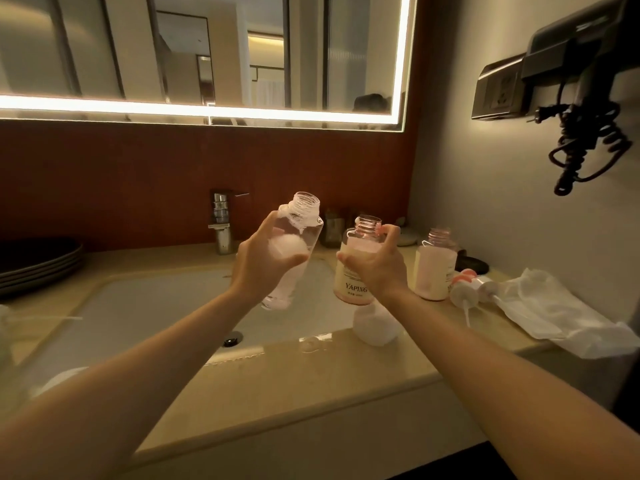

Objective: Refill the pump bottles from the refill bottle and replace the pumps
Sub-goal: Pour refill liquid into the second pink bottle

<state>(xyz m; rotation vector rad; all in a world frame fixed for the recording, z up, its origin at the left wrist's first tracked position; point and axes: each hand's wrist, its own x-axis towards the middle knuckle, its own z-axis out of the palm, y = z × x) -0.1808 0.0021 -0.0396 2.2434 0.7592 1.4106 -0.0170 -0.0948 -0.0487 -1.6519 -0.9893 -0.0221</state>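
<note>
The left hand (263,268) grips a clear refill bottle (306,216) by its body, neck open and tipped slightly toward the right hand, with only a little pale residue inside. The right hand (377,268) is wrapped around a labelled pump bottle (349,289), uncapped and nearly full of pink liquid. The two bottles are held close together but apart, above the sink (138,306). Right of the right hand, a second open pump bottle (433,271) stands on the counter (311,386), with two pumps (467,289) lying just beside it.
</note>
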